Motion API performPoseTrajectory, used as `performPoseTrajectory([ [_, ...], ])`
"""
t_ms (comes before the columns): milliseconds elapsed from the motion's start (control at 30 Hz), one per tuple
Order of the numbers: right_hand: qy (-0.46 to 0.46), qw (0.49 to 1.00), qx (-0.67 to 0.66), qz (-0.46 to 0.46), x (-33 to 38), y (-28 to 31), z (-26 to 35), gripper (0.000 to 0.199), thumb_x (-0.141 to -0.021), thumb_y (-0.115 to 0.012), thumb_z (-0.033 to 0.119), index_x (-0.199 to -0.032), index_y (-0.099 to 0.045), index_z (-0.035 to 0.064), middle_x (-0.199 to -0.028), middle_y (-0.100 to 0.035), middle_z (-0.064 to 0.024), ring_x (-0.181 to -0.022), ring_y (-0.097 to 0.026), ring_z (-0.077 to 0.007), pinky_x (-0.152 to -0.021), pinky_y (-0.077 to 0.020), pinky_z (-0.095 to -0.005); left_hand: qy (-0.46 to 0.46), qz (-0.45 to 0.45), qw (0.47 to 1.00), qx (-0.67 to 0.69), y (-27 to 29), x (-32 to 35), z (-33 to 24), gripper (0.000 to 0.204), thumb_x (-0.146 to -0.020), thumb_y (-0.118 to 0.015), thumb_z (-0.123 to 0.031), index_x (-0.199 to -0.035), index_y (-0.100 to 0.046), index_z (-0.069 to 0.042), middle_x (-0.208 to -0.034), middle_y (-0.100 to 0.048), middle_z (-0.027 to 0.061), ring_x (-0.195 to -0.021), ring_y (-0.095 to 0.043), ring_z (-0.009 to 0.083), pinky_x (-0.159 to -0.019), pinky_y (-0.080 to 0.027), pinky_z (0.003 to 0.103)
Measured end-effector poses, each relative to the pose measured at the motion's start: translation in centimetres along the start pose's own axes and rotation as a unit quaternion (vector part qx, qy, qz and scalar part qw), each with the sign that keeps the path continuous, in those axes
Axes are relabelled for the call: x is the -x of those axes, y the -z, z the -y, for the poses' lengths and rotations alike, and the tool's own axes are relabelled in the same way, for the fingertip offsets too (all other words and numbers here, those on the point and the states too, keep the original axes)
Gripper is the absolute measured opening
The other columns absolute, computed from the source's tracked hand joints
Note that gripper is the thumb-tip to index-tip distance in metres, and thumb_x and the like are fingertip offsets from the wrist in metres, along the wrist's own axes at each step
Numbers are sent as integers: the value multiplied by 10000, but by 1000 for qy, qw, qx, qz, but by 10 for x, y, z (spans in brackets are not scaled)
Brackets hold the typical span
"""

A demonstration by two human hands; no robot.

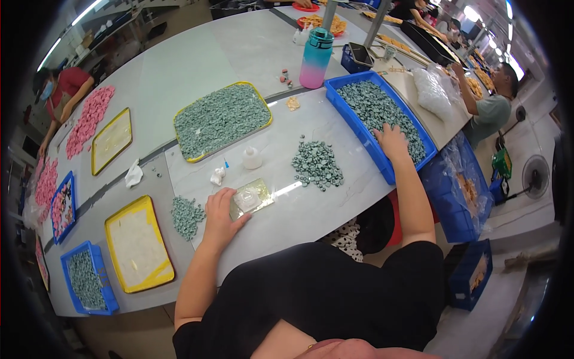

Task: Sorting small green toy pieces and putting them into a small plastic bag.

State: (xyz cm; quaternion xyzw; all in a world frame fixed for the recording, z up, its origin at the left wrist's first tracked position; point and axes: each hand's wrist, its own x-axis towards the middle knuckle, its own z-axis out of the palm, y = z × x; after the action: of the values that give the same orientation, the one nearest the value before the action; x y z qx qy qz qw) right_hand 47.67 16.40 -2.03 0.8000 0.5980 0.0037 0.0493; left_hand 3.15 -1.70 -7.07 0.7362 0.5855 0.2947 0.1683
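Note:
My right hand (393,143) reaches into a blue bin (338,106) filled with small dark green pieces (378,107). Its fingers are apart and touch the pieces. On the table, my left hand (221,216) is open, thumb and fingers spread at the near-left edge of a yellowish clear plate (265,192). A whitish translucent blob (246,199) sits on that plate. Left of this hand lies a small heap of lighter green pieces (187,216). Between my hands is a loose pile of shiny dark green pieces (317,163).
Beyond stand a white squeeze bottle (252,158), a yellow-rimmed tray of green pieces (223,121) and a teal-pink water bottle (316,58). Leftward are a yellow tray (139,245), a blue bin of green pieces (86,278) and pink pieces (89,122). Other people work around the table.

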Motion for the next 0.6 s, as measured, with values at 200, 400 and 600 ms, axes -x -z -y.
performPoseTrajectory([
  [200,136,985,-28,-101,-6,-34,15,348,-936,-449,397,-999,-526,63,-930,-580,-238,-874,-567,-453,-735,-476,-513,14,-3,1000,-4,33,11,39,662,-641,-796,-252,-1191,-487,-51,-1206,-508,137,-1065,-460,338,-950,-362,429],
  [400,121,983,-46,-131,19,-14,60,363,-964,-407,340,-864,-536,16,-788,-585,-254,-824,-561,-448,-705,-441,-526,-11,-31,999,13,60,39,68,664,-628,-804,-276,-1181,-502,-66,-1199,-521,110,-1063,-457,325,-950,-365,427],
  [600,259,920,-169,-241,83,19,115,270,-962,-451,256,-842,-537,29,-773,-553,-193,-759,-552,-406,-652,-425,-484,2,-25,1000,3,63,50,61,677,-638,-797,-317,-1198,-501,-79,-1211,-519,103,-1082,-448,316,-964,-356,429],
])
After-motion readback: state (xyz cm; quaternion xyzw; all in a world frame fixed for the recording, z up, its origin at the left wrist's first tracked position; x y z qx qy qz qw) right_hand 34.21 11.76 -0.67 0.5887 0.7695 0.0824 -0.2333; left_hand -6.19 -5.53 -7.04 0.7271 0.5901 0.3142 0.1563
